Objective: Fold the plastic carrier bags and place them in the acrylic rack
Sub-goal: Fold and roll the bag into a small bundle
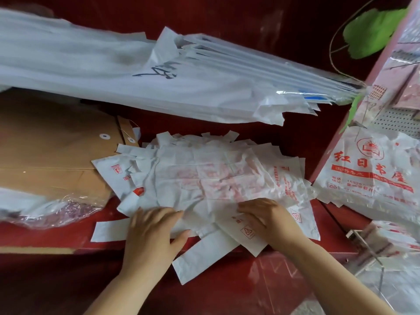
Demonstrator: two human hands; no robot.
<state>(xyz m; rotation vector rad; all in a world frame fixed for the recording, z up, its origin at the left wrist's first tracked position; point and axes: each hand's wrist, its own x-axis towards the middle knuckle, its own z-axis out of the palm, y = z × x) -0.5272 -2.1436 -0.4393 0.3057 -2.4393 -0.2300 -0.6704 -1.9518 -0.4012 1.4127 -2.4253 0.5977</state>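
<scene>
I read the bag pile [216, 178], on the red surface [331, 226] at 12 o'clock of both hands, as light, limp, slippery film, so pinch a near edge; left hand [154, 226] presses flat, right hand [266, 217] grip unclear.

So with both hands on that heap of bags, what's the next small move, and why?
Probably pinch the near edge of the top bag and draw it clear of the pile. The left hand and right hand lie on crumpled, overlapping, unfolded bags; none is singled out yet.
</scene>
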